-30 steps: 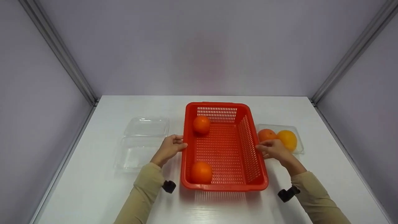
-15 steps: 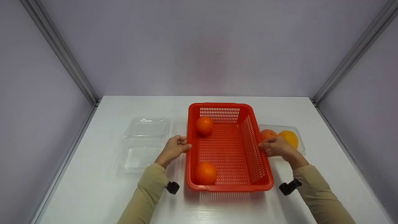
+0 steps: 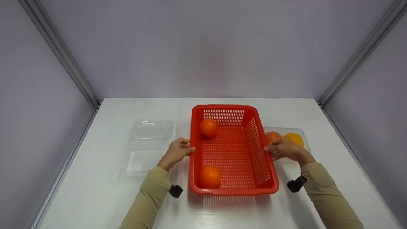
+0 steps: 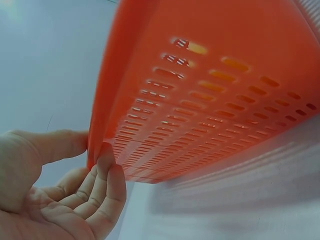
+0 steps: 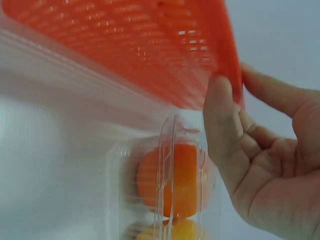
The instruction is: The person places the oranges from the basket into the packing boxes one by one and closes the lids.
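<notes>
Pale walls (image 3: 203, 47) stand round the bench (image 3: 86, 190); between its left and right edges I see the basket (image 3: 227, 152), two oranges (image 3: 210, 177) inside, left hand (image 3: 175, 152) and right hand (image 3: 284, 149) each pinching its rim.

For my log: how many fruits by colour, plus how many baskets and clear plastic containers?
Red plastic basket: 1
Round orange fruits: 3, two in the basket, one in the right-hand container
Yellow-orange fruit: 1, in the right-hand container
Clear plastic containers: 2, counting the left one's two halves as one
Total: 7
</notes>
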### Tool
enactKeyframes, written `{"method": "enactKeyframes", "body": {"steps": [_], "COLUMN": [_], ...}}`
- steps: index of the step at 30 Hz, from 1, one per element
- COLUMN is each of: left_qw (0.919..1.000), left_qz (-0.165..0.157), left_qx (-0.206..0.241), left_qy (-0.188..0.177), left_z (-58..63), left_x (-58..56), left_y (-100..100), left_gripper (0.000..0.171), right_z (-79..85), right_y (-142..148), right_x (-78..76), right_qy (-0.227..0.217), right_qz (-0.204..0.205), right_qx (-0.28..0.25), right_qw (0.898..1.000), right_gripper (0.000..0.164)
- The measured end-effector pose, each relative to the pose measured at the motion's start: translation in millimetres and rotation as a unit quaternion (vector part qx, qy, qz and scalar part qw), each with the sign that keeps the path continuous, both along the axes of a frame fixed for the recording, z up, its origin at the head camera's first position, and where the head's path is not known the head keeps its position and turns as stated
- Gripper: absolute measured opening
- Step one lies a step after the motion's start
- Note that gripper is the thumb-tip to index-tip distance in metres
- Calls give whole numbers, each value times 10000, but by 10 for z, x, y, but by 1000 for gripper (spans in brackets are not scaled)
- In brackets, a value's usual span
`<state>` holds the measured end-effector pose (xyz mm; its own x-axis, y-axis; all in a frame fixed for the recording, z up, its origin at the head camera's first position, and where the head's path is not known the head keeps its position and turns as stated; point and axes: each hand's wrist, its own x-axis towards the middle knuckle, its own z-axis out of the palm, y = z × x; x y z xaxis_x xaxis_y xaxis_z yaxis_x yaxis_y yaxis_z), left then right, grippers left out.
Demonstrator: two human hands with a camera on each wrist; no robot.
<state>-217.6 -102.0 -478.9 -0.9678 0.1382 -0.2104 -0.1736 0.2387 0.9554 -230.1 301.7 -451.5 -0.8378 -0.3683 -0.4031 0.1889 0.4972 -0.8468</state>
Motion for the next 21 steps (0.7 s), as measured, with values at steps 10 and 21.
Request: {"method": "enactKeyframes", "body": {"steps": [10, 21], "left_qw": [9929, 9781], "left_qz": [-216, -453], "left_qx": [-1054, -1729], "left_qy": [504, 1068], "left_z": [83, 251], "left_x": [-17, -68], "left_y": [-49, -17], "left_gripper": [33, 37], "right_z": [-52, 21], "right_y": [33, 17], "right_x": [-55, -59], "right_qy": [-252, -528], "right_qz": [80, -129], "right_qx": [-89, 203], "right_qw": [9996, 9983], "right_gripper": [20, 25]}}
